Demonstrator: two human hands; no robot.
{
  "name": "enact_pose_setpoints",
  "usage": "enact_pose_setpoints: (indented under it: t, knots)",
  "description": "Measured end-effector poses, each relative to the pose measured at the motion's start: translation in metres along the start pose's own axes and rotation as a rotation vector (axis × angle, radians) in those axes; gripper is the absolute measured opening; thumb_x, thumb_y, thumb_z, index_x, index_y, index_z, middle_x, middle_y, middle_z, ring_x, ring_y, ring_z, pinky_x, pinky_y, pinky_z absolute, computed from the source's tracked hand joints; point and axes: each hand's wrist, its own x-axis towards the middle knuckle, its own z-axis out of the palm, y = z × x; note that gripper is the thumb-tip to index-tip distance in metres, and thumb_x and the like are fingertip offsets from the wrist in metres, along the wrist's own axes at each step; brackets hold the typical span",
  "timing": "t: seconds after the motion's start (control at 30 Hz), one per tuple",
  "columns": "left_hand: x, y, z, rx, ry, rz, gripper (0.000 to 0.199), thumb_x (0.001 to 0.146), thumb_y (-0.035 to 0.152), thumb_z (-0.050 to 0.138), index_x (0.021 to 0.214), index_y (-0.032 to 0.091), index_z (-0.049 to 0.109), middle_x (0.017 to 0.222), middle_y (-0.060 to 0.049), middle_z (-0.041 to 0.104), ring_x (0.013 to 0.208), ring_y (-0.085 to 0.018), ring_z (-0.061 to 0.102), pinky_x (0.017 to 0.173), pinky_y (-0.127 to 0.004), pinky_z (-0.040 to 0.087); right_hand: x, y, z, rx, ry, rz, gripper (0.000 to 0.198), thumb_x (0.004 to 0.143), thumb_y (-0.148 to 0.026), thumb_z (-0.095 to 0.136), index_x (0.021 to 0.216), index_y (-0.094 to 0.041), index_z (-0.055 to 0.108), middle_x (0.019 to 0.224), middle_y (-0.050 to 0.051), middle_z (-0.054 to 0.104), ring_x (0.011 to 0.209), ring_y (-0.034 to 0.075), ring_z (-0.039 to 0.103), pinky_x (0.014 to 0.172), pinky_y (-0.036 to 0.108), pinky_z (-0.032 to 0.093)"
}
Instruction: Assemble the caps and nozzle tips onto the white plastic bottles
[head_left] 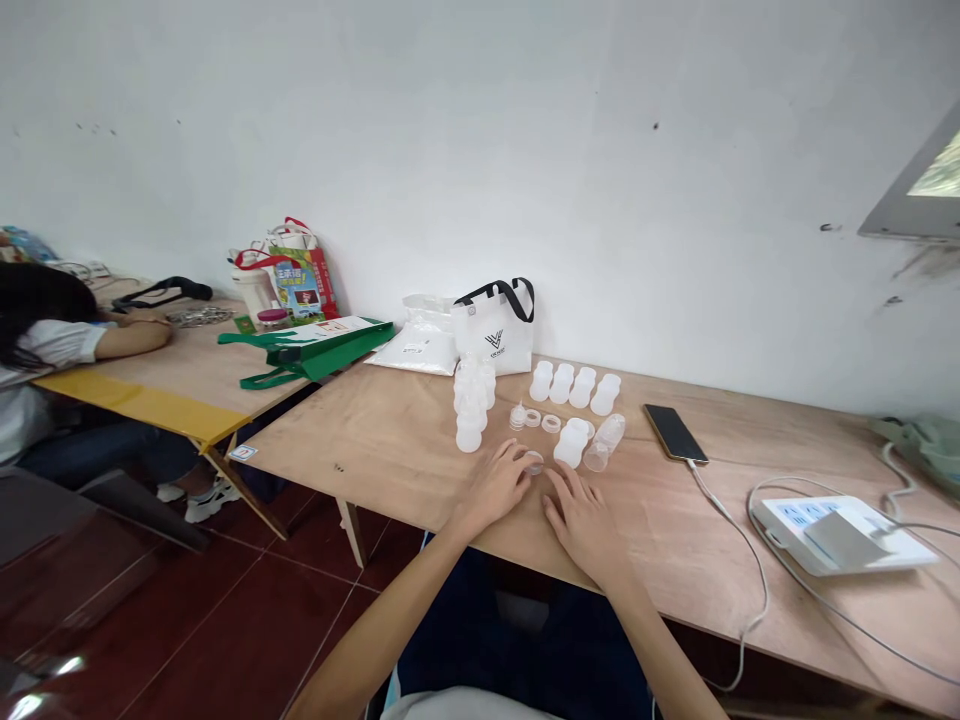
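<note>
Between my two hands a small clear round cap (534, 464) lies near the table's front edge. My left hand (496, 487) has its fingertips on the left side of this cap, the fingers closed together. Just to the right, my right hand (583, 515) rests with its fingers stretched and apart, the index fingertip close to the cap. Beyond the fingers are small clear rings (550, 424) and a small stack of ring-like parts (517, 416). A white waisted bottle (571, 446) and a clear cylindrical sleeve (604, 443) lie past my right hand.
Several white waisted bottles (574, 386) stand in a back row, with more grouped pieces (470, 405) at left. Behind are a white tote bag (491, 335) and plastic bag (420, 335). A phone (675, 433) and power strip (840, 535) trail cables. Another person (52, 345) sits left.
</note>
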Motion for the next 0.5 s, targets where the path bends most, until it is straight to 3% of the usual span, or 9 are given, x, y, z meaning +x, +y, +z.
enact_pose_setpoints:
  t: [0.17, 0.5]
  knots:
    - [0.0035, -0.0048, 0.0066, -0.103, 0.040, -0.011, 0.043, 0.093, 0.005, 0.044, 0.127, 0.024, 0.062, 0.129, -0.006, 0.061, 0.124, -0.022, 0.054, 0.109, -0.040, 0.047, 0.0011, -0.0010, -0.0016, -0.001, -0.048, -0.018, 0.032, 0.105, -0.028, 0.039, 0.128, -0.025, 0.060, 0.135, 0.011, 0.065, 0.120, 0.027, 0.062, 0.098, 0.045, 0.046]
    - [0.0025, -0.0026, 0.0064, -0.180, -0.002, -0.022, 0.044, 0.091, 0.003, 0.044, 0.121, 0.025, 0.068, 0.117, -0.005, 0.065, 0.115, -0.021, 0.058, 0.104, -0.037, 0.048, 0.0018, -0.0028, -0.0031, 0.055, -0.017, -0.010, 0.031, 0.103, -0.027, 0.042, 0.132, -0.023, 0.054, 0.139, 0.011, 0.063, 0.122, 0.029, 0.062, 0.099, 0.046, 0.045]
